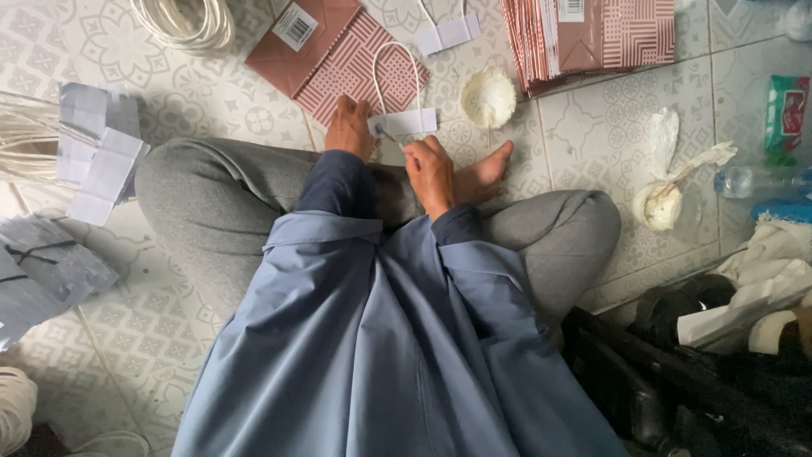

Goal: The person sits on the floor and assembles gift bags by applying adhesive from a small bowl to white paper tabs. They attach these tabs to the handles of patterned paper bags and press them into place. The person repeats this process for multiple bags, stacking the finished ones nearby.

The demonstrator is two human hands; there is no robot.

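Looking down past my blue sleeves, I see my left hand (349, 127) pressed flat, fingers down, on the near end of a white paper strip (404, 123) that carries a white cord loop handle (396, 72). My right hand (430, 172) is curled around a thin stick-like tool whose tip meets that same strip — I cannot tell what the tool is. The strip lies over the lower edge of a flat patterned paper bag (338, 55), pink-brown with white lines. Just right of the strip sits one small round glue dish (488, 97); my bare foot (484, 173) rests right below it. Farther right of the strip is a second dish with a crumpled wrapper (660, 203). Beyond the strip, a stack of matching bags (592, 38) and one spare handle strip (448, 32) lie on the tiled floor (592, 127). Left of the strip — loose white paper tabs (97, 161) and cord coils (182, 21).
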